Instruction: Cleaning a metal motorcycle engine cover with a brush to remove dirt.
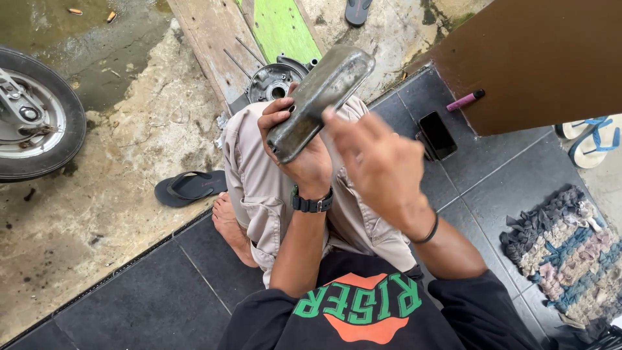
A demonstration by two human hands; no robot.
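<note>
Left hand (304, 152), forearm raised and palm toward the camera, fingers curled closed around the lower end of a long grey metal cover (321, 100) held tilted above the knees. Right hand (379, 162), blurred, fingers apparently loosely extended, fingertips touching the cover's edge.

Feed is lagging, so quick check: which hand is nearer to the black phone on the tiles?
Right. The right hand hovers just left of the black phone, its fingers on the grey metal cover. The left hand grips that cover from beneath, farther from the phone.
</note>
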